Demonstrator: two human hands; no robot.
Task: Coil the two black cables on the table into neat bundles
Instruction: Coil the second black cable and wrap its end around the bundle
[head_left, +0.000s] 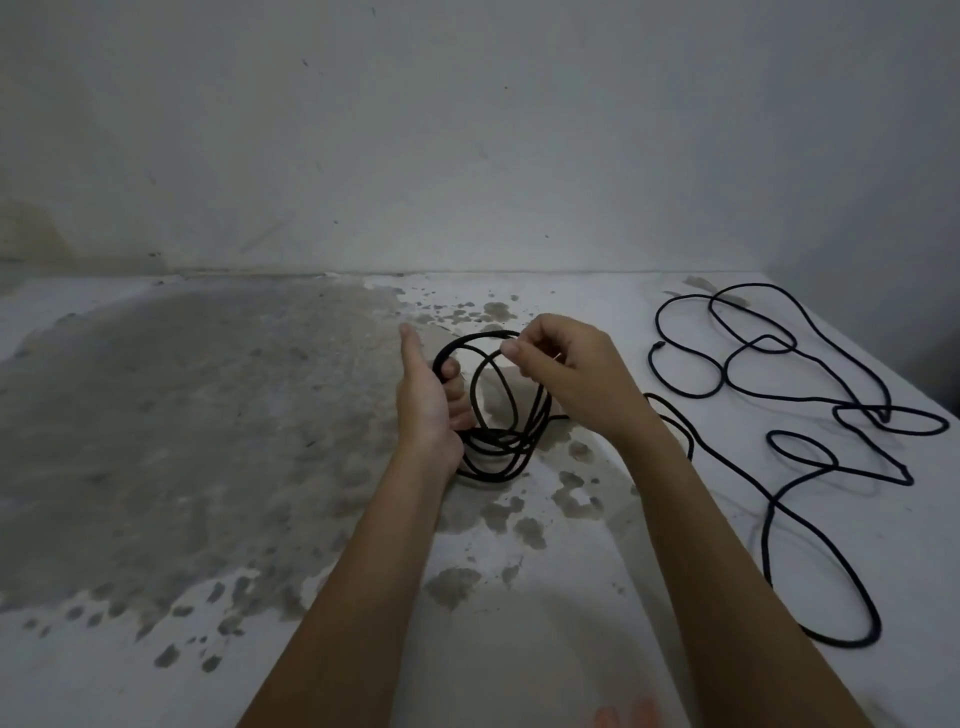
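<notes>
Head view. I see the left hand (428, 402) gripping a partly wound coil of thin black cable (498, 441), with its fingers curled through the loops and its thumb straight. The right hand (569, 371) pinches one upper loop between thumb and fingertips. The coil stands upright over the middle of the stained white table (571, 597). A loose length of black cable (795, 397) sprawls on the table's right side.

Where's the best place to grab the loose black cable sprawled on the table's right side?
Pinch the loose black cable at its free end, coming straight down from above: that tip lies flat on the stained white table, clear of the crossings where strands overlap.
</notes>
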